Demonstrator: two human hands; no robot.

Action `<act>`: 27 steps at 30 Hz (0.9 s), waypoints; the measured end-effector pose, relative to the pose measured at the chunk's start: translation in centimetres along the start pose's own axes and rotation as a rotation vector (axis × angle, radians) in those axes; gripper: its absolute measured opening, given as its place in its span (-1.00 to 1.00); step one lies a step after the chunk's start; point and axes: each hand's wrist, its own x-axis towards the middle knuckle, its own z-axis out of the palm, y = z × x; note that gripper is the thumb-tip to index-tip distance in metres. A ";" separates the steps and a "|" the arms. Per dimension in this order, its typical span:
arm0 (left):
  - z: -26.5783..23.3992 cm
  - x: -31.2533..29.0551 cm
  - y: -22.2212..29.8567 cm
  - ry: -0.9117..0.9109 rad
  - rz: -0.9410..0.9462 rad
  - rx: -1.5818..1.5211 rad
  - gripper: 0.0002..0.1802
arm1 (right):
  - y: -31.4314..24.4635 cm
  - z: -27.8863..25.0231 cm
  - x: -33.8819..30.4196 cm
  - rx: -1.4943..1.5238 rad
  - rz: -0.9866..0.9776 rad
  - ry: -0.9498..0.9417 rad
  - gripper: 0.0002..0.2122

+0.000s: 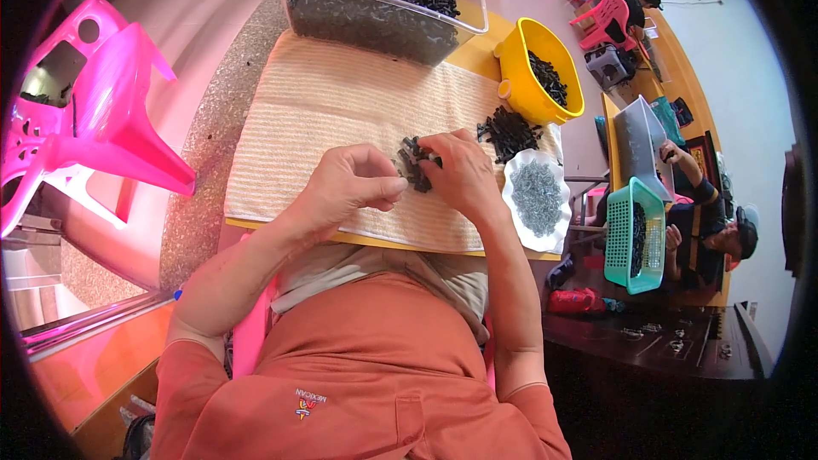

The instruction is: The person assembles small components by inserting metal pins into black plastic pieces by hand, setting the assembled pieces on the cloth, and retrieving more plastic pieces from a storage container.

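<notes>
My left hand [354,179] hovers over the cloth with thumb and forefinger pinched together; whatever is between the fingertips is too small to make out. Beside it, a little pile of short black tube-like pieces [415,172] lies on the striped cloth [290,128]. My right hand [464,175] reaches over that pile, its fingers curled down and closed on a black piece at its right side. A larger heap of the same black pieces [509,134] lies just beyond my right hand. Right of my wrist stands a white scalloped dish [558,230] of small shiny metal parts [536,196].
A clear plastic bin [375,34] full of black pieces stands at the table's far side. To its right is a yellow tub [515,64] with more. A pink chair [128,111] stands at left. Another person [707,238] sits at right near a green basket [652,268].
</notes>
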 end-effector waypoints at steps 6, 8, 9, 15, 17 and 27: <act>0.0 -0.1 0.1 -0.001 0.007 0.022 -0.86 | -0.7 0.3 0.2 -0.038 0.039 0.003 -0.76; 0.1 -0.1 0.1 0.002 -0.002 0.025 -0.85 | -0.7 0.3 0.1 -0.020 0.075 -0.013 -0.80; 0.1 -0.1 0.1 0.001 -0.001 0.026 -0.85 | -0.6 0.4 0.1 -0.021 0.075 -0.012 -0.80; 0.0 0.0 0.1 -0.017 0.011 0.015 -0.86 | -0.1 0.5 0.1 -0.065 -0.008 -0.002 -0.87; 0.0 -0.1 0.2 -0.015 -0.007 -0.007 -0.86 | -0.4 0.4 0.1 -0.034 0.016 0.000 -0.82; 0.1 -0.1 0.3 -0.028 -0.003 0.005 -0.85 | -0.7 1.7 0.7 -0.073 0.042 0.025 -0.84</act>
